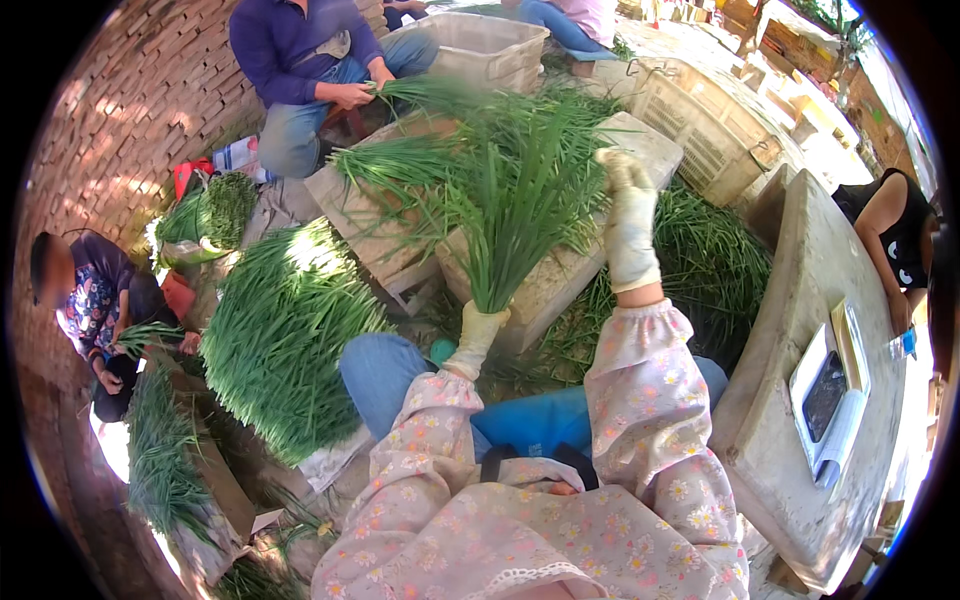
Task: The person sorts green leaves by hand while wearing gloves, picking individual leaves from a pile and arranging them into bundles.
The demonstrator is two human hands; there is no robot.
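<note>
My left hand (480, 334), in a pale glove, grips the base of an upright bunch of long flat green leaves, seemingly garlic chives (499, 232). The leaves fan out upward and away from me. My right hand (628, 214), also gloved, reaches forward to the right of the bunch, above the edge of a worn block-like stand (649, 146). Its fingers are bent close together near loose leaves (547, 120); whether they pinch any is unclear. Behind the bunch, those leaves lie heaped across the stands. A second stand (517, 326) is just beyond my left hand.
A large stack of chives (285, 352) lies left of my knee, and more greens (705, 262) lie right. Plastic crates (697, 127) stand behind. A concrete slab (765, 427) at right bears a phone (825, 394) and a notebook (851, 337). Co-workers sit ahead and left; another person is at right.
</note>
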